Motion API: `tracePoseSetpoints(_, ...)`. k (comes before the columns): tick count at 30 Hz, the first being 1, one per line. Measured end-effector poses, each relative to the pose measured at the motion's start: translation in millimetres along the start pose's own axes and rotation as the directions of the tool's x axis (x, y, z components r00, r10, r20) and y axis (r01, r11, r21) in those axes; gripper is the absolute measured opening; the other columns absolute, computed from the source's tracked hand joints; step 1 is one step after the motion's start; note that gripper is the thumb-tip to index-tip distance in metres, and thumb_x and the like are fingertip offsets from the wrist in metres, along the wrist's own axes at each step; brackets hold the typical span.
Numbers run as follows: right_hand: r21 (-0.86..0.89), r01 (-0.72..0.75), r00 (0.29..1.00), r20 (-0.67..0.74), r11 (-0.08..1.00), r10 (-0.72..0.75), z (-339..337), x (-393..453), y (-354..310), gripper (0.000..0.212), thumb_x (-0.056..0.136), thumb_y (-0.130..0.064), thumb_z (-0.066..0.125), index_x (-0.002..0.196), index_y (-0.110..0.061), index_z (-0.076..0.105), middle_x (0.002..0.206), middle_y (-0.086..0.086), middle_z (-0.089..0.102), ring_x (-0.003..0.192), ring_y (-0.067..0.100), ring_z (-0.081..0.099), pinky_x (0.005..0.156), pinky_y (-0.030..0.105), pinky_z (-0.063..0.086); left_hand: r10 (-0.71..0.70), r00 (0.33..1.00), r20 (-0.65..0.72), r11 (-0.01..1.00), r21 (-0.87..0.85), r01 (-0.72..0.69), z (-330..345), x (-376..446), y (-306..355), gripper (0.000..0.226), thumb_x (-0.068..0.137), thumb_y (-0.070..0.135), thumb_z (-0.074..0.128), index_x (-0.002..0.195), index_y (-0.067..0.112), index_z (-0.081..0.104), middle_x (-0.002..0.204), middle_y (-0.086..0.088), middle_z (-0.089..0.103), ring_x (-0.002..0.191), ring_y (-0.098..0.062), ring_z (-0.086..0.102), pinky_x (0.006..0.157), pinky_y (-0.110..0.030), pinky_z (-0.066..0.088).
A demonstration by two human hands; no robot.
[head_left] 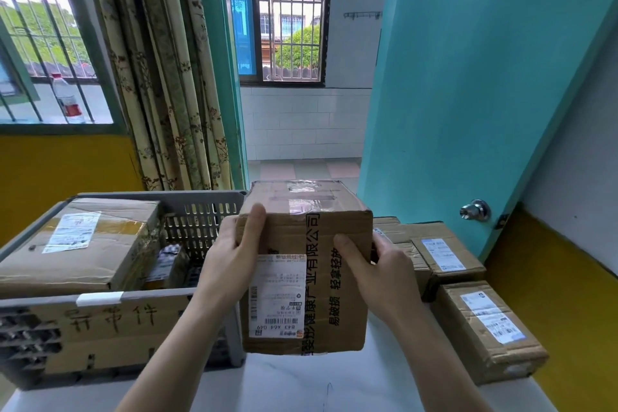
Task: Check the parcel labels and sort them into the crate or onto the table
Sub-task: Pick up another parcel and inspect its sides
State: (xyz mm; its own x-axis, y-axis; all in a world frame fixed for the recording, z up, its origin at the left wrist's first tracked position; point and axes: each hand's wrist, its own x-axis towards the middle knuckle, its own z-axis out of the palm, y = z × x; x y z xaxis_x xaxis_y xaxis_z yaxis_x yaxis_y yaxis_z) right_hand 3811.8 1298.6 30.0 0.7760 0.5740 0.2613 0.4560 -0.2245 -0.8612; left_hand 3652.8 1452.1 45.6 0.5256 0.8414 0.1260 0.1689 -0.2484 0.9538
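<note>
Turquoise walls and two barred windows stand behind a white table (301,385). Both hands hold one brown cardboard parcel (306,264) above it: the left hand (230,264) grips its left edge, the right hand (381,273) its right edge, white label (277,296) facing up. One grey plastic crate (207,211) at left holds one large box (83,244) and smaller packets. Three labelled boxes (488,328) lie on the table's right side.

A single wide-angle view from the person's head looks forward and slightly down over the white worktop (301,385). Both hands and the held parcel (306,264) sit close, low in the centre. The grey crate (207,201) lies left, an open teal door (468,77) right, barred windows beyond
</note>
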Motion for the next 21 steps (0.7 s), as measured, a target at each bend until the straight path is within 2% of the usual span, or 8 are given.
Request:
tracePoseSetpoints(4,0.02,-0.105,0.994,0.047,0.994,0.104,-7,6,-5,0.098,0.065,-0.105,0.021,0.083,-0.02,0.066,0.065,-0.006,0.065,0.068,0.011,0.065,0.063,0.029,0.045,-0.036,0.999,0.012,0.999,0.027,0.035,1,2,0,0.059,0.077,0.081,0.044,0.113,0.034,0.051,0.107,0.008,0.064,0.093,-0.011,0.065,0.066,-0.033,0.049)
tracePoseSetpoints(6,-0.005,-0.144,0.989,0.023,0.989,0.145,-10,9,-8,0.087,0.07,-0.099,0.025,0.089,-0.025,0.068,0.07,-0.01,0.067,0.073,0.007,0.064,0.063,0.028,0.042,-0.027,0.999,0.044,1.0,0.017,0.026,4,-2,0,0.057,0.075,0.071,0.051,0.118,0.034,0.048,0.108,0.008,0.065,0.091,-0.009,0.066,0.064,-0.028,0.049)
tracePoseSetpoints(8,-0.003,-0.161,0.987,0.01,0.987,0.161,-13,11,-9,0.06,0.081,-0.083,0.042,0.091,-0.031,0.071,0.075,-0.013,0.071,0.078,0.003,0.065,0.063,0.025,0.043,-0.029,0.997,0.074,0.999,-0.034,0.031,7,-3,0,0.059,0.073,0.062,0.058,0.124,0.035,0.045,0.113,0.011,0.064,0.095,-0.007,0.066,0.068,-0.025,0.051)
tracePoseSetpoints(12,0.024,-0.149,0.986,0.081,0.989,0.146,-12,11,-4,0.021,0.097,-0.052,0.06,0.1,-0.035,0.072,0.086,-0.018,0.077,0.087,0.006,0.071,0.078,0.029,0.055,-0.077,0.993,0.085,0.994,-0.075,0.084,5,6,7,0.065,0.085,0.073,0.064,0.133,0.035,0.042,0.122,0.008,0.061,0.106,-0.01,0.063,0.08,-0.03,0.055)
tracePoseSetpoints(15,0.055,-0.151,0.984,0.108,0.987,0.144,-10,10,-2,0.018,0.097,-0.048,0.061,0.106,-0.035,0.069,0.091,-0.017,0.078,0.089,0.009,0.073,0.077,0.029,0.057,-0.058,0.997,0.043,0.998,0.04,0.056,5,11,8,0.056,0.093,0.055,0.067,0.139,0.028,0.048,0.131,-0.002,0.059,0.113,-0.022,0.063,0.097,-0.046,0.057)
tracePoseSetpoints(17,0.065,-0.172,0.981,0.103,0.983,0.165,-9,12,-4,0.025,0.097,-0.054,0.058,0.102,-0.033,0.071,0.09,-0.015,0.077,0.09,0.008,0.071,0.078,0.031,0.057,-0.027,0.998,0.053,0.999,0.045,0.025,6,12,6,0.057,0.095,0.045,0.07,0.144,0.025,0.048,0.132,-0.004,0.059,0.116,-0.024,0.062,0.101,-0.049,0.055)
tracePoseSetpoints(19,0.032,-0.192,0.98,0.067,0.981,0.19,-9,15,-4,0.036,0.095,-0.064,0.055,0.097,-0.031,0.071,0.089,-0.013,0.075,0.089,0.008,0.068,0.078,0.033,0.056,0.009,0.997,0.08,0.999,0.04,-0.012,8,9,4,0.059,0.095,0.038,0.072,0.146,0.024,0.045,0.134,-0.004,0.056,0.118,-0.024,0.061,0.101,-0.048,0.056)
tracePoseSetpoints(21,-0.002,-0.184,0.982,0.036,0.983,0.184,-9,16,-3,0.036,0.093,-0.065,0.057,0.098,-0.031,0.07,0.091,-0.014,0.074,0.089,0.009,0.067,0.078,0.035,0.057,0.037,0.996,0.084,0.998,0.056,-0.042,10,9,3,0.061,0.094,0.036,0.073,0.147,0.024,0.044,0.133,-0.001,0.054,0.116,-0.02,0.06,0.09,-0.034,0.06)
